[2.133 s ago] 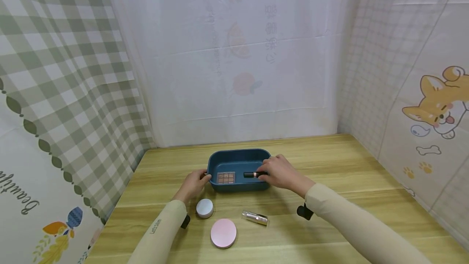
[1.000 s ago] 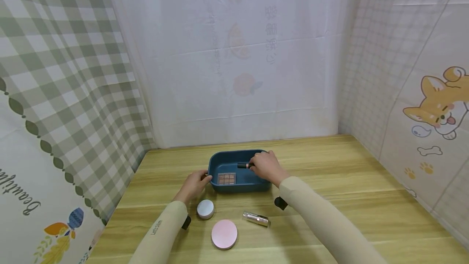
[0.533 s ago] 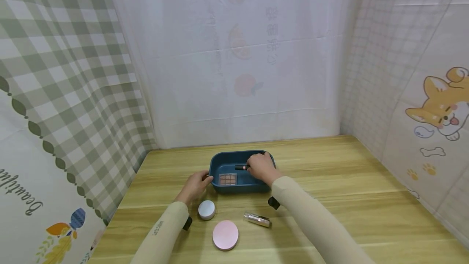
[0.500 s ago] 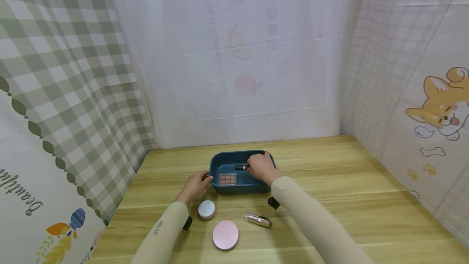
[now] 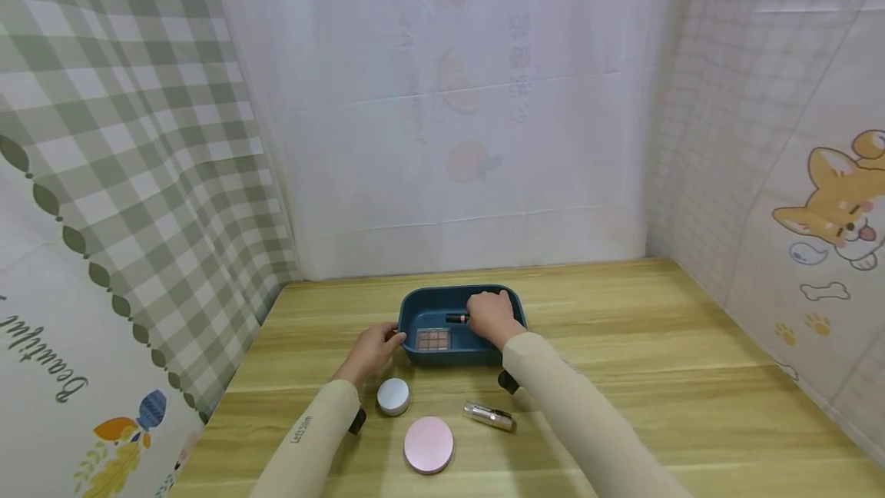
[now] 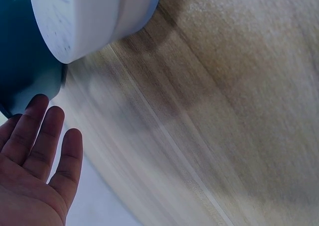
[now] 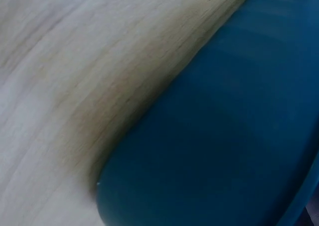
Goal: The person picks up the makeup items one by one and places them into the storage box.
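Inside the blue bin (image 5: 462, 358), my right hand (image 5: 492, 317) grips a black lipstick tube (image 5: 456, 318) with a rose-gold band; the hand covers its right part. An eyeshadow palette (image 5: 433, 339) lies flat at the bin's front left. My left hand (image 5: 374, 349) touches the bin's left end, and the left wrist view shows its fingers (image 6: 70, 156) stretched out by the blue wall (image 6: 25, 52). The right wrist view is filled mostly by the bin's outer side (image 7: 209, 121), with the held tube out of sight.
On the wooden table (image 5: 608, 375) before the bin lie a round white-lidded jar (image 5: 393, 396), a pink round compact (image 5: 429, 445) and a silver lipstick tube (image 5: 488, 415). The jar sits close to my left wrist. A white curtain (image 5: 456, 214) hangs behind the table.
My right hand has carried the black lipstick tube from the bin's right edge leftward and farther in, then slightly lower. The left hand stays at the bin's left end.
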The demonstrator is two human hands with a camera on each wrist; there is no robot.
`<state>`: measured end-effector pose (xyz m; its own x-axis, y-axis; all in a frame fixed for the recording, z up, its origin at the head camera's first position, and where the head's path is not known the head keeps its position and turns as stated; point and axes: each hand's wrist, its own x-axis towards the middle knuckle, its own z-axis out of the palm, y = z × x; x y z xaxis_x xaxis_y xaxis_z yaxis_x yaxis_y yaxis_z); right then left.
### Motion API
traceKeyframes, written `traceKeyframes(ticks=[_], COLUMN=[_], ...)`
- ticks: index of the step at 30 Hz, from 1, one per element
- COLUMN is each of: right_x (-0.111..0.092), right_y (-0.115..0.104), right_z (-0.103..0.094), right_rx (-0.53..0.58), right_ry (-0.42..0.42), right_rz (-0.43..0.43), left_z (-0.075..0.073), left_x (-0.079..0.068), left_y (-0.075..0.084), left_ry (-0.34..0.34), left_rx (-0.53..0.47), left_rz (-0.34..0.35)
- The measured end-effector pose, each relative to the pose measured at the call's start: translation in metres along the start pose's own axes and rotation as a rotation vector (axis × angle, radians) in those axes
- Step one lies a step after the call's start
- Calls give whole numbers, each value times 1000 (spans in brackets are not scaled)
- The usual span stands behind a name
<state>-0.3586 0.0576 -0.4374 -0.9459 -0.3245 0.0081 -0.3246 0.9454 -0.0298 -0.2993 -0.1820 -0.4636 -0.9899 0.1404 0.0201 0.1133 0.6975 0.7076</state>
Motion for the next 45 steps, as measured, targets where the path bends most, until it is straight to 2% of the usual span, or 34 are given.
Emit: traceKeyframes(ticks=[21, 27, 34, 40, 45], right_x=[12, 12, 21, 19, 18], right_y=[-13, -19, -21, -22, -27], right_z=[6, 7, 15, 14, 13], right_rx=[-5, 20, 73, 167, 194], right_ry=[-16, -25, -71, -69, -78], right_rz=[24, 8, 7, -68, -137], left_z=[1, 1, 2, 2, 0], left_x=[1, 0, 1, 1, 2], left_y=[3, 3, 3, 2, 1], left_ry=[5, 4, 9, 0, 5], left_rx=[10, 12, 22, 14, 12], left_rz=[37, 26, 34, 26, 26])
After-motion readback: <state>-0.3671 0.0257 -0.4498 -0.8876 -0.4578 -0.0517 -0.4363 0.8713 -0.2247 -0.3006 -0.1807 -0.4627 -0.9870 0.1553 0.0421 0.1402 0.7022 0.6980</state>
